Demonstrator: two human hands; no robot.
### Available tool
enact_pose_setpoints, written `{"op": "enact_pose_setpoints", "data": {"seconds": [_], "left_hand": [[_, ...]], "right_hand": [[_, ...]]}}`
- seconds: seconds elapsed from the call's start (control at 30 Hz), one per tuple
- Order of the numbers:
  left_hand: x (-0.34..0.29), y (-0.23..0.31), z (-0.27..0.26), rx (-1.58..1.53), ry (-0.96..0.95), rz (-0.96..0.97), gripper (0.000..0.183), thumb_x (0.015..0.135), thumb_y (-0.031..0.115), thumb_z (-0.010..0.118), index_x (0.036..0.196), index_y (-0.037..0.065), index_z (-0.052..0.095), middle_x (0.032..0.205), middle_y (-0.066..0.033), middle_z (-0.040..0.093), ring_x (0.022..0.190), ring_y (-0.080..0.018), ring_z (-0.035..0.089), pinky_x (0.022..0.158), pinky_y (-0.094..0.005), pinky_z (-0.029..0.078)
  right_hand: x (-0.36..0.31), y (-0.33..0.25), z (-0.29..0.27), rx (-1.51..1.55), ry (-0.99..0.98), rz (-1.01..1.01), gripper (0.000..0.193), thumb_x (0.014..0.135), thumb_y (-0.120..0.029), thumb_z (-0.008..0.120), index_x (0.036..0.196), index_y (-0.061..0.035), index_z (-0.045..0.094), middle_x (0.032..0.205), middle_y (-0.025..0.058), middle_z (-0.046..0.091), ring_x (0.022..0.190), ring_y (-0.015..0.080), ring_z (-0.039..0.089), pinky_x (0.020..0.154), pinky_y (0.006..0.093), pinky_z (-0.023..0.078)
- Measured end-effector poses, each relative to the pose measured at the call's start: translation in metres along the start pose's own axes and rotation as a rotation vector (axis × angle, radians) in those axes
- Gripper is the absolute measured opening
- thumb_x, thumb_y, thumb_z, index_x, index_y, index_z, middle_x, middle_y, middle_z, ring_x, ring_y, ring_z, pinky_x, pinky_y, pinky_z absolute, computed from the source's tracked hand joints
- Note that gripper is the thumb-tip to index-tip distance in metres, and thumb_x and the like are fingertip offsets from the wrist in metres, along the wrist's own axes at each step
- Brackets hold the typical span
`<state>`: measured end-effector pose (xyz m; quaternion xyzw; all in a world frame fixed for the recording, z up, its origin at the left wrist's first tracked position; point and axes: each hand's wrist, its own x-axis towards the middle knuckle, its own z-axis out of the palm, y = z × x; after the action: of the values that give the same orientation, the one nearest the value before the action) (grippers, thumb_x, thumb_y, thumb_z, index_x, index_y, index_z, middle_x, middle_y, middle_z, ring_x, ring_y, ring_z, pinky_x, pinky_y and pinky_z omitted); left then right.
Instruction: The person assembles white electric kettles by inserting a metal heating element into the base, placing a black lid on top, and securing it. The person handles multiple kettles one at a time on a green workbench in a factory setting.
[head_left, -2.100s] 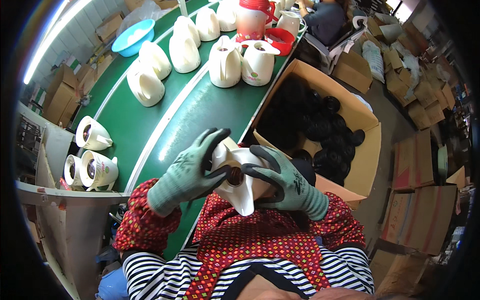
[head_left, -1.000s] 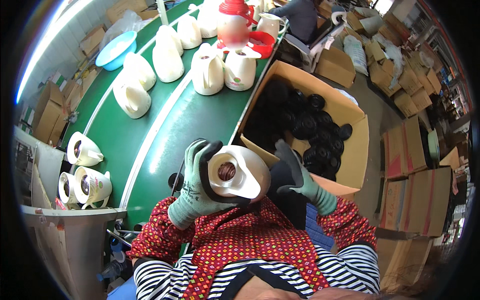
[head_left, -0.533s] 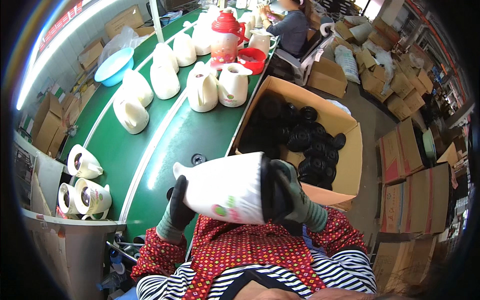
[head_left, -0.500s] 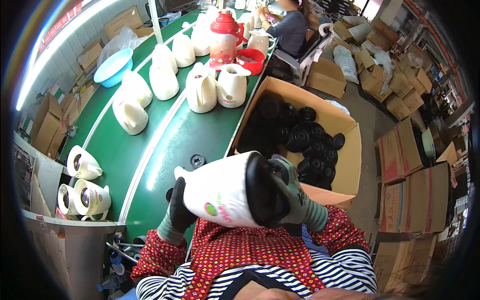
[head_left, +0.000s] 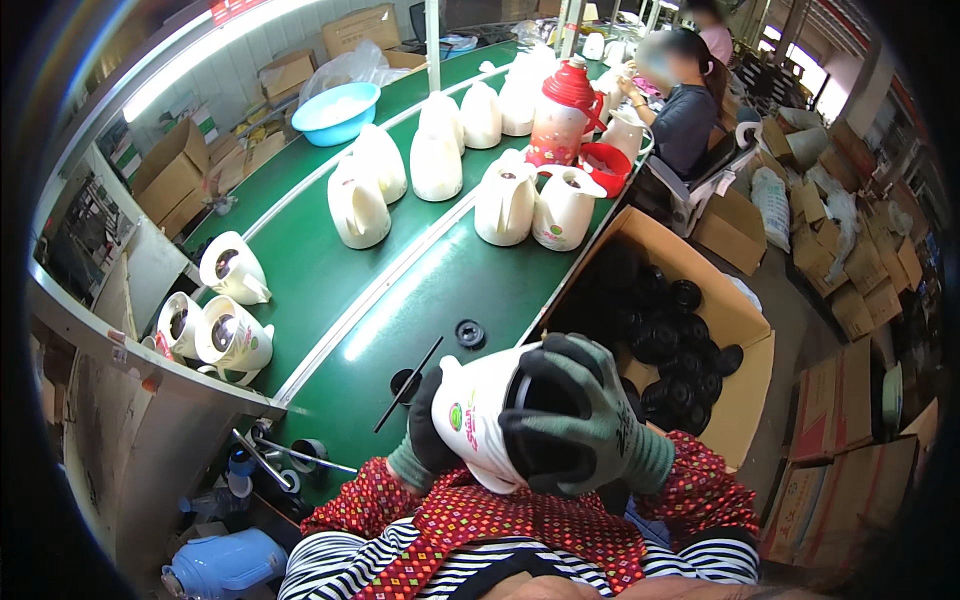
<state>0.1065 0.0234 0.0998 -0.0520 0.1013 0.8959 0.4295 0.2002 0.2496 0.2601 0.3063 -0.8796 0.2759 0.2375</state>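
Note:
Just in front of my chest a white vacuum jug (head_left: 482, 410) with a printed mark lies on its side. My left hand (head_left: 428, 440), in a dark-palmed glove, is closed round its spout end. Over the black base (head_left: 528, 425) at the other end, my right hand (head_left: 590, 420) in a green and black glove is wrapped with fingers spread across it. A thin black rod (head_left: 408, 385) slants beside my left hand; whether it touches the hand I cannot tell. On the green belt beyond lie a black ring-shaped part (head_left: 469, 334) and another dark round piece (head_left: 404, 384).
An open carton (head_left: 745, 400) of black round bases stands at my right. White jugs (head_left: 358, 208), a red flask (head_left: 562, 115), a red bowl (head_left: 606, 168) and a blue basin (head_left: 336, 114) stand on the green belt (head_left: 300, 290). A co-worker (head_left: 685, 105) sits at the far right.
The view has swung, so the belt and jugs appear farther right. My right hand has shifted over the jug's black base, fingers now across its side. The thin rod has come into sight.

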Motion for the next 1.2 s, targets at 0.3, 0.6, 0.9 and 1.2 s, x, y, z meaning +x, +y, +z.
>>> {"op": "enact_pose_setpoints", "data": {"seconds": [0.3,0.6,0.9,1.2], "left_hand": [[-0.017,0.071,0.022,0.685,0.213,0.487,0.067,0.107,0.046,0.06,0.154,0.001,0.044,0.141,-0.0155,0.059,0.132,-0.0279,0.057,0.113,-0.0451,0.045],[-0.07,0.189,0.048,1.406,0.468,0.743,0.115,0.07,0.031,0.099,0.159,-0.003,0.035,0.148,-0.0178,0.053,0.136,-0.0289,0.054,0.114,-0.043,0.045],[0.113,0.509,-0.033,2.352,1.298,0.931,0.109,0.07,0.065,0.088,0.153,0.007,0.048,0.135,-0.0269,0.06,0.125,-0.0435,0.057,0.108,-0.0522,0.047],[0.237,0.621,-0.079,2.529,1.43,0.779,0.113,0.072,0.071,0.077,0.161,0.009,0.044,0.158,-0.0271,0.047,0.15,-0.044,0.038,0.121,-0.0537,0.037]], "right_hand": [[-0.014,0.064,0.121,1.042,0.601,0.436,0.08,0.097,-0.049,0.069,0.154,0.0003,0.041,0.154,0.0143,0.045,0.143,0.0275,0.046,0.12,0.045,0.038],[0.025,0.089,0.189,0.801,0.267,0.569,0.067,0.109,-0.024,0.057,0.165,0.0008,0.029,0.163,0.015,0.039,0.145,0.0261,0.044,0.123,0.0398,0.032],[-0.073,0.134,0.165,0.849,0.297,0.967,0.055,0.104,-0.016,0.065,0.154,0.001,0.048,0.144,0.0115,0.061,0.126,0.0166,0.06,0.109,0.0324,0.049],[-0.205,0.18,0.114,0.413,0.432,1.285,0.035,0.108,-0.011,0.059,0.141,0.0001,0.062,0.135,0.0122,0.069,0.127,0.0193,0.064,0.112,0.0348,0.049]]}}
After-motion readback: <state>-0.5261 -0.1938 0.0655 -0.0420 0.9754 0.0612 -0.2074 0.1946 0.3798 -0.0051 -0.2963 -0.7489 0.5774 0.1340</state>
